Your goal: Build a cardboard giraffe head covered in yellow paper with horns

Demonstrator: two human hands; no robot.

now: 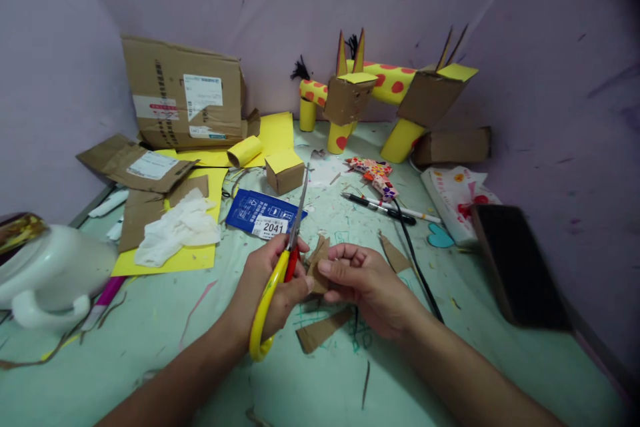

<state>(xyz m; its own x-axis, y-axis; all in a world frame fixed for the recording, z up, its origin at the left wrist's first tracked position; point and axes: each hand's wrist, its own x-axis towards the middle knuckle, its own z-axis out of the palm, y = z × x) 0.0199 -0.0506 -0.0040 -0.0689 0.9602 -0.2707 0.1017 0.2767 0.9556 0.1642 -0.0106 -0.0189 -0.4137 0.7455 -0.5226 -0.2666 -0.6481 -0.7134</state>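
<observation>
My left hand [253, 277] is closed around a pair of scissors [267, 310] with yellow and red handles, blades pointing away from me. Its thumb and fingertips also meet the left edge of a small brown cardboard piece [319, 260]. From the other side my right hand [373, 283] pinches this piece between thumb and fingers, hiding part of it. Just below, a cut cardboard strip [324, 331] lies on the table. A pointed cardboard scrap [394, 255] rests right of my right hand. Beyond the blade tips sits a small cardboard box [284, 180] with a yellow top.
Two spotted yellow animal figures [395, 83] stand at the back beside a large carton [185, 93]. A blue packet [260, 212], a patterned glue gun [375, 177] with a black cord and pens [377, 208] lie mid-table. A white mug [55, 273] is left, a phone [520, 267] right.
</observation>
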